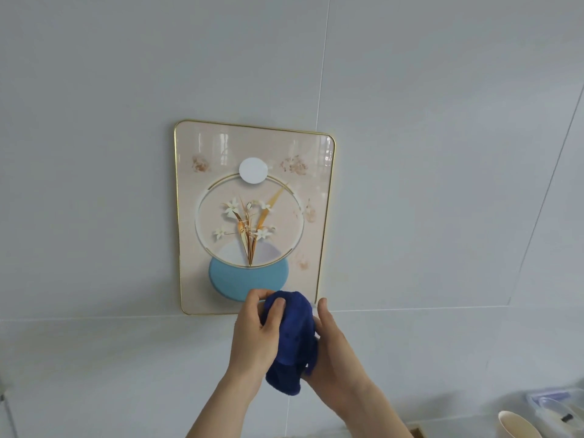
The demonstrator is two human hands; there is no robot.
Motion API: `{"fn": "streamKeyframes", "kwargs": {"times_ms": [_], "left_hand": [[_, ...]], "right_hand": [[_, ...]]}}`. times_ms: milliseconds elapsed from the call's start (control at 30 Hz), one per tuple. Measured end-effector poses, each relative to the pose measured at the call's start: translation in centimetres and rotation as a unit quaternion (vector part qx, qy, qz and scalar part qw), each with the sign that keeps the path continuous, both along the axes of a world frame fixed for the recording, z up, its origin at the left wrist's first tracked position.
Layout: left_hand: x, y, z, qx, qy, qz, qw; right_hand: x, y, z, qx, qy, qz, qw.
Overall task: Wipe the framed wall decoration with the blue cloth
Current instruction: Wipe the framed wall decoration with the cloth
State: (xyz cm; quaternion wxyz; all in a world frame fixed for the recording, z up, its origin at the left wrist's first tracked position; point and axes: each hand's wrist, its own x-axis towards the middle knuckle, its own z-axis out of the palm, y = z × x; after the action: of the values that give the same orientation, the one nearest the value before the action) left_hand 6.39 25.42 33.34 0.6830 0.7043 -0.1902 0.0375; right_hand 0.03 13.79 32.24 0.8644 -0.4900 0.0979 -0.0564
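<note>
Gold-rimmed floral wall decoration [252,216] looks unwiped, I'd say. Left hand [256,330] and right hand [335,346] both grip the bunched dark-blue cloth [294,336] before its lower edge.

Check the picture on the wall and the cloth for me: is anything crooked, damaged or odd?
The framed wall decoration looks tilted, its top edge sloping down to the right, though the wide-angle lens may exaggerate that. No cracks or spills show. The blue cloth is bunched between the left hand and right hand, in front of its lower edge.
</note>
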Motion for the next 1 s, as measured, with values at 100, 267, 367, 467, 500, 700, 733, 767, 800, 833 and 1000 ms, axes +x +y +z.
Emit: {"fn": "streamKeyframes", "kwargs": {"times_ms": [100,267,367,467,500,700,733,767,800,833,1000], "left_hand": [[0.1,-0.6,-0.7,0.077,-0.055,-0.051,0.994],[1.9,-0.5,-0.7,0.112,-0.104,-0.033,0.988],[4.2,-0.7,-0.2,0.166,-0.243,0.105,0.950],[6.8,-1.4,1.1,0.233,-0.350,0.177,0.890],[7.6,-1.7,1.6,0.249,-0.373,0.187,0.874],[12.2,-3.4,3.8,0.333,-0.472,0.245,0.778],[12.9,-3.5,3.8,0.340,-0.477,0.249,0.771],[13.6,-3.6,3.6,0.344,-0.479,0.252,0.767],[14.1,-3.8,3.3,0.346,-0.481,0.254,0.765],[14.6,-3.9,3.0,0.346,-0.483,0.255,0.763],[16.1,-4.3,2.2,0.329,-0.504,0.270,0.752]], "right_hand": [[0.7,-0.4,-0.2,0.010,-0.020,-0.009,1.000],[3.0,-3.0,-0.3,-0.084,-0.018,-0.154,0.984],[4.5,-4.0,1.3,-0.220,-0.049,-0.238,0.945],[6.5,-4.8,2.7,-0.422,-0.123,-0.297,0.848],[7.2,-5.1,3.0,-0.479,-0.157,-0.306,0.808],[11.5,-6.6,3.4,-0.680,-0.237,-0.371,0.586],[12.1,-6.8,3.3,-0.695,-0.242,-0.394,0.551],[12.8,-7.0,3.0,-0.710,-0.244,-0.417,0.513],[13.4,-7.2,2.6,-0.722,-0.244,-0.435,0.480],[13.9,-7.2,2.2,-0.733,-0.244,-0.448,0.450],[15.4,-7.5,-1.2,-0.766,-0.239,-0.459,0.381]]}}
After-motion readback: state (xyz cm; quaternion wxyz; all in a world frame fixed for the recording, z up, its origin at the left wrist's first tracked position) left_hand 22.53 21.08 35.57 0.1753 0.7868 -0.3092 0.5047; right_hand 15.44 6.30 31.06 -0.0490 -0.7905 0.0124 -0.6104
